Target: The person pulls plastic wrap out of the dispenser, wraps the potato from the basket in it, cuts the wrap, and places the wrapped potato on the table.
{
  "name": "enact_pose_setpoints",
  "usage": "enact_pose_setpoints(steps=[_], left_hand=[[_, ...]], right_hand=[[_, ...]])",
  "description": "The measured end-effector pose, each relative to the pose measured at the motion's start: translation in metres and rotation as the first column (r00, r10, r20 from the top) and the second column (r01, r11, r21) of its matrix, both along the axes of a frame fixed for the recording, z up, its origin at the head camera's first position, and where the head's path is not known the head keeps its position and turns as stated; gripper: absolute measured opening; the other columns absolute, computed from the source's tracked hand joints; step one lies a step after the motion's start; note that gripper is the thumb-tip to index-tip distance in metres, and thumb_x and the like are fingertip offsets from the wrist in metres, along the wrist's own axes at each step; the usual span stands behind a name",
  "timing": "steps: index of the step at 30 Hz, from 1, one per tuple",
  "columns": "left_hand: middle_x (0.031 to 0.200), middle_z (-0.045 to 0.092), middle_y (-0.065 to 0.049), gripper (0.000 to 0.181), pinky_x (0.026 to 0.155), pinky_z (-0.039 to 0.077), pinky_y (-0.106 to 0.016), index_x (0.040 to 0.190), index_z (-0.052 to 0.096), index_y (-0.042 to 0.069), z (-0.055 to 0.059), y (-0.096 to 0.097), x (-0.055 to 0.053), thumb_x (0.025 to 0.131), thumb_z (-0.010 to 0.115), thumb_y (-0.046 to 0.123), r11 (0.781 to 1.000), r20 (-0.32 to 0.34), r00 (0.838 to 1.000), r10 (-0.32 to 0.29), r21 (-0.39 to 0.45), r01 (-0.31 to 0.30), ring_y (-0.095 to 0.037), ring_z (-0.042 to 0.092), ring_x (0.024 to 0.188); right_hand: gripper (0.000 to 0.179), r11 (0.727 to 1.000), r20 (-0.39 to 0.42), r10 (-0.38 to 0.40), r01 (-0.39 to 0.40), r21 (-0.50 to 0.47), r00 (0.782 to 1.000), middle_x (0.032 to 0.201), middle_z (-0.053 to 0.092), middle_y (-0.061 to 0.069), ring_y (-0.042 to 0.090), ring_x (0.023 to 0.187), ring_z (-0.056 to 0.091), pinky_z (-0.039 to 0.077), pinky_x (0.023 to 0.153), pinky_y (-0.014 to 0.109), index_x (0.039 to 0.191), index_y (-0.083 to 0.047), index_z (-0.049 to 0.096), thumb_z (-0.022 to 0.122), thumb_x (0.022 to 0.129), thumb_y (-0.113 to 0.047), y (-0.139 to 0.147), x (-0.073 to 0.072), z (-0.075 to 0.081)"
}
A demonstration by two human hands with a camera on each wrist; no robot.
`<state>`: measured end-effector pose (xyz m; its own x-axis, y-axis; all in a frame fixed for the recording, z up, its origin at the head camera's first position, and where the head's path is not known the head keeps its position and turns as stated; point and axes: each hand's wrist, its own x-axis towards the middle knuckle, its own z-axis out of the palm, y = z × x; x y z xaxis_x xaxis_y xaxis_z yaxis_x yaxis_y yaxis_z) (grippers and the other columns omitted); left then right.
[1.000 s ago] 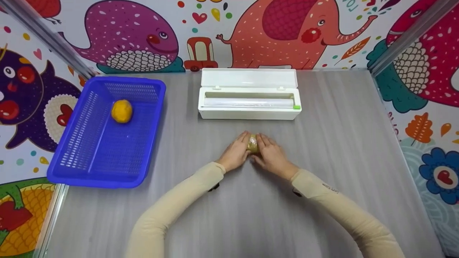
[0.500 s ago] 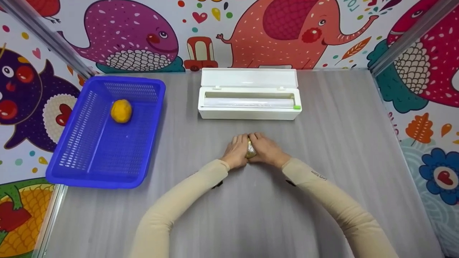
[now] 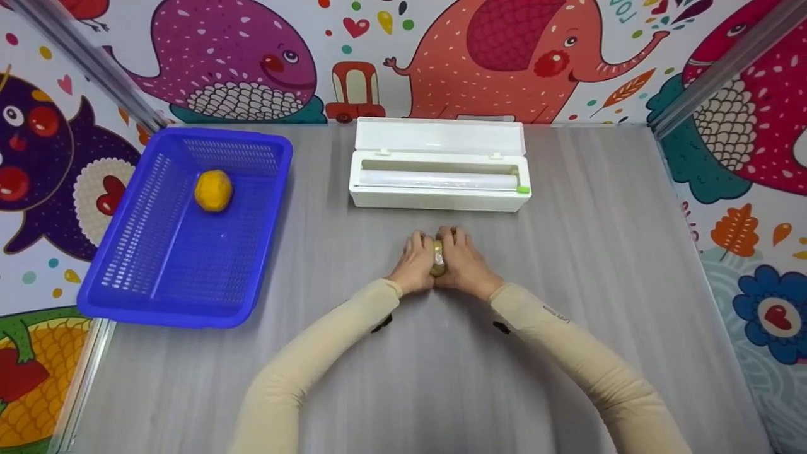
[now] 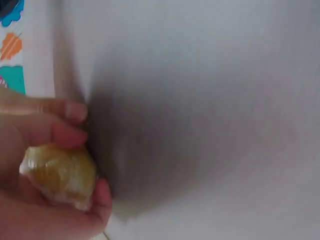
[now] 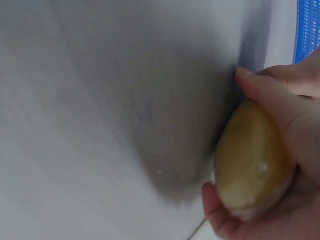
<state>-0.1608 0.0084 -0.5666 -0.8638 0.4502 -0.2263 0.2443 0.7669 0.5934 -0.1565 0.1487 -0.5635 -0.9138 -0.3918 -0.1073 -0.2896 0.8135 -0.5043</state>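
Observation:
A yellow-brown, oval, potato-like thing (image 3: pixel 438 257), wrapped in shiny clear film, is held between both hands at the middle of the table. My left hand (image 3: pixel 414 265) grips its left side with bent fingers, and my right hand (image 3: pixel 465 265) holds the right side. In the left wrist view the wrapped oval thing (image 4: pixel 62 172) shows wrinkled film between thumb and fingers. From the right wrist, the oval thing (image 5: pixel 252 157) looks smooth, its film drawn close, with fingers and thumb curled about it. Its underside is hidden.
Behind the hands stands a white cling film dispenser (image 3: pixel 441 199), lid raised, with a film roll (image 3: pixel 438 179) inside. At the left is a blue plastic basket (image 3: pixel 243 309) containing one round yellow thing (image 3: pixel 214 190). Patterned walls border the grey table (image 3: pixel 605 252).
Both hands have gone from flatter fingers along the oval thing to bent fingers gripping its sides. The hands have shifted slightly left, and the wrists have drawn closer together.

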Motion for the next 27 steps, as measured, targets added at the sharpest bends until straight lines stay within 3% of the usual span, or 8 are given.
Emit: enact_pose_setpoints(steps=[2,5,8,14,18,21,24,27], left_hand=[[0.133,0.025,-0.026,0.079,0.106,0.031,-0.043,0.135,0.034,-0.013,0.004,-0.006,-0.006,0.07,0.077,-0.001,0.999,0.11,0.993,0.033,0.023,-0.035,-0.04,0.029,0.124],[0.137,0.021,-0.027,0.096,0.107,0.03,-0.042,0.147,0.019,-0.009,0.012,-0.014,-0.012,0.071,0.077,0.001,0.991,0.274,0.958,0.083,0.081,-0.109,-0.038,0.026,0.127],[0.137,0.024,-0.028,0.099,0.107,0.031,-0.043,0.15,0.01,-0.005,0.022,-0.019,-0.013,0.075,0.074,0.0,0.978,0.333,0.94,0.072,0.16,-0.132,-0.036,0.032,0.125],[0.123,0.049,-0.024,0.049,0.095,0.043,-0.041,0.131,0.044,-0.008,0.037,-0.017,-0.004,0.091,0.064,0.011,0.984,0.222,0.971,-0.084,0.174,0.045,-0.032,0.052,0.108],[0.111,0.061,-0.019,0.034,0.087,0.046,-0.038,0.121,0.056,-0.008,0.031,-0.017,-0.012,0.097,0.057,0.016,0.99,0.249,0.964,-0.094,0.123,0.065,-0.025,0.056,0.096],[0.112,0.062,-0.02,0.035,0.088,0.046,-0.038,0.123,0.056,-0.009,0.025,-0.018,-0.015,0.099,0.053,0.016,0.992,0.262,0.962,-0.07,0.122,0.039,-0.026,0.057,0.097],[0.129,0.053,-0.026,0.04,0.1,0.04,-0.04,0.132,0.048,-0.012,0.023,-0.016,-0.005,0.1,0.049,0.013,0.994,0.163,0.986,-0.035,0.106,0.018,-0.033,0.052,0.117],[0.13,0.048,-0.031,0.044,0.102,0.039,-0.045,0.132,0.042,-0.017,0.026,-0.01,0.011,0.097,0.051,0.008,0.999,-0.005,1.0,0.025,0.046,-0.024,-0.041,0.048,0.12]], right_hand=[[0.086,0.994,0.006,0.028,-0.027,-0.103,1.0,0.128,0.035,0.025,0.039,0.115,0.045,0.045,0.093,0.047,0.134,0.002,0.035,0.087,0.068,-0.014,0.005,0.002,0.0],[0.07,0.977,-0.034,0.101,-0.105,-0.187,0.994,0.127,0.041,0.023,0.036,0.113,0.05,0.045,0.094,0.046,0.13,0.0,0.041,0.083,0.076,-0.014,0.016,0.002,0.003],[0.054,0.967,-0.018,0.153,-0.153,-0.203,0.988,0.119,0.055,0.019,0.031,0.104,0.057,0.048,0.089,0.044,0.126,0.002,0.051,0.076,0.085,-0.022,0.028,-0.003,0.01],[0.049,0.981,0.245,0.159,-0.125,-0.148,0.956,0.108,0.064,0.014,0.027,0.095,0.059,0.047,0.085,0.045,0.121,0.004,0.061,0.056,0.097,-0.038,0.042,-0.015,0.024],[0.05,0.977,0.18,0.203,-0.186,-0.106,0.962,0.125,0.055,0.024,0.037,0.114,0.053,0.041,0.098,0.05,0.13,0.009,0.052,0.054,0.099,-0.029,0.037,-0.01,0.024],[0.065,0.971,0.135,0.235,-0.226,-0.078,0.963,0.13,0.049,0.028,0.041,0.121,0.046,0.037,0.101,0.051,0.138,0.013,0.04,0.066,0.089,-0.021,0.029,-0.002,0.02],[0.081,0.972,0.086,0.236,-0.235,-0.022,0.968,0.13,0.046,0.028,0.042,0.122,0.041,0.034,0.102,0.053,0.139,0.012,0.035,0.077,0.081,-0.026,0.019,0.007,0.01],[0.077,0.979,-0.045,0.199,-0.2,-0.025,0.979,0.122,0.048,0.026,0.041,0.116,0.043,0.035,0.099,0.053,0.132,0.012,0.04,0.079,0.08,-0.029,0.011,0.012,-0.004]])
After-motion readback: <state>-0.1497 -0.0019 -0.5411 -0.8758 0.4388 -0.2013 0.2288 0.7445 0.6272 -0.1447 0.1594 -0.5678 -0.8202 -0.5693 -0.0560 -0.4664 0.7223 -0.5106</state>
